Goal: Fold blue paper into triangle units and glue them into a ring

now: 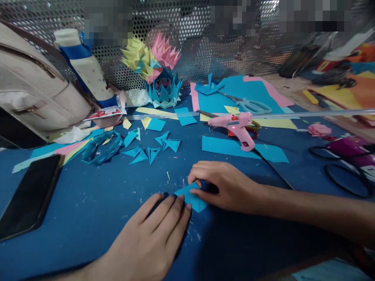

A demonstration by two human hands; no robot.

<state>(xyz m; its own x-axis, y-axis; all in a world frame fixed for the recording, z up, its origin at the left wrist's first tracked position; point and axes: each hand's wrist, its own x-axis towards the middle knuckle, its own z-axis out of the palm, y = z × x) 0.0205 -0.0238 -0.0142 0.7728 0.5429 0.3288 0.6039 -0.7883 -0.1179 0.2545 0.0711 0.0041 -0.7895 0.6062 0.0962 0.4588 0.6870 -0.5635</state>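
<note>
At lower centre of the frame, the left hand (152,238) and right hand (225,187) press a blue paper piece (190,198) flat onto the desk (88,210); a pink glue gun (237,127) lies above, right of centre.

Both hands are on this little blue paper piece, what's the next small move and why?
Probably press the fold flat: the left hand pins the blue paper piece with its fingertips while the right hand pinches its far edge, and finished folded triangles lie beyond.

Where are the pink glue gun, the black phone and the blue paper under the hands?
pink glue gun (238,125), head view, on its body.
black phone (27,197), head view, screen middle.
blue paper (191,199), head view, visible middle.
</note>
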